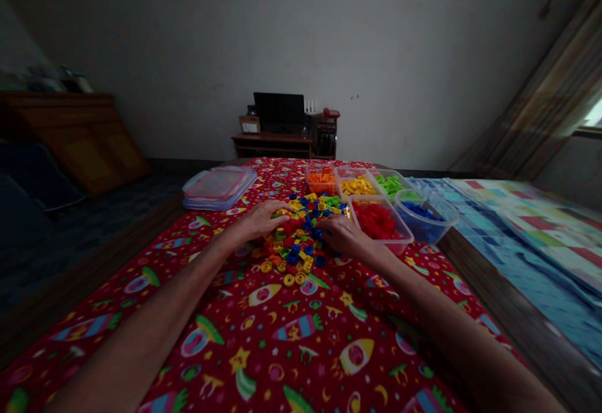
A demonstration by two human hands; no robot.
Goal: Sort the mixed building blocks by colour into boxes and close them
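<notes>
Stack of clear plastic lids, coloured rims (219, 182). Brown cardboard box (249, 123), label unreadable. Left hand (267, 217): thumb and fingers apart, at loose mound of red, yellow, blue, green plastic bricks (301, 232). Right hand (345, 234) at mound's right; finger closure can't be told. Five clear plastic tubs (397, 245), colour-sorted pieces.

Room background. Center: a black monitor (279, 109) stands on a brown desk (273, 139) before a gray wall (399, 43), flanked by a cardboard box (249, 126) and a white pronged device (311, 106). Left: a wooden cabinet (70, 134) bearing indistinct items (81, 82). Right: a hanging curtain (522, 96) beside a bright window (595, 112); below, a patchwork cover (550, 219).
</notes>
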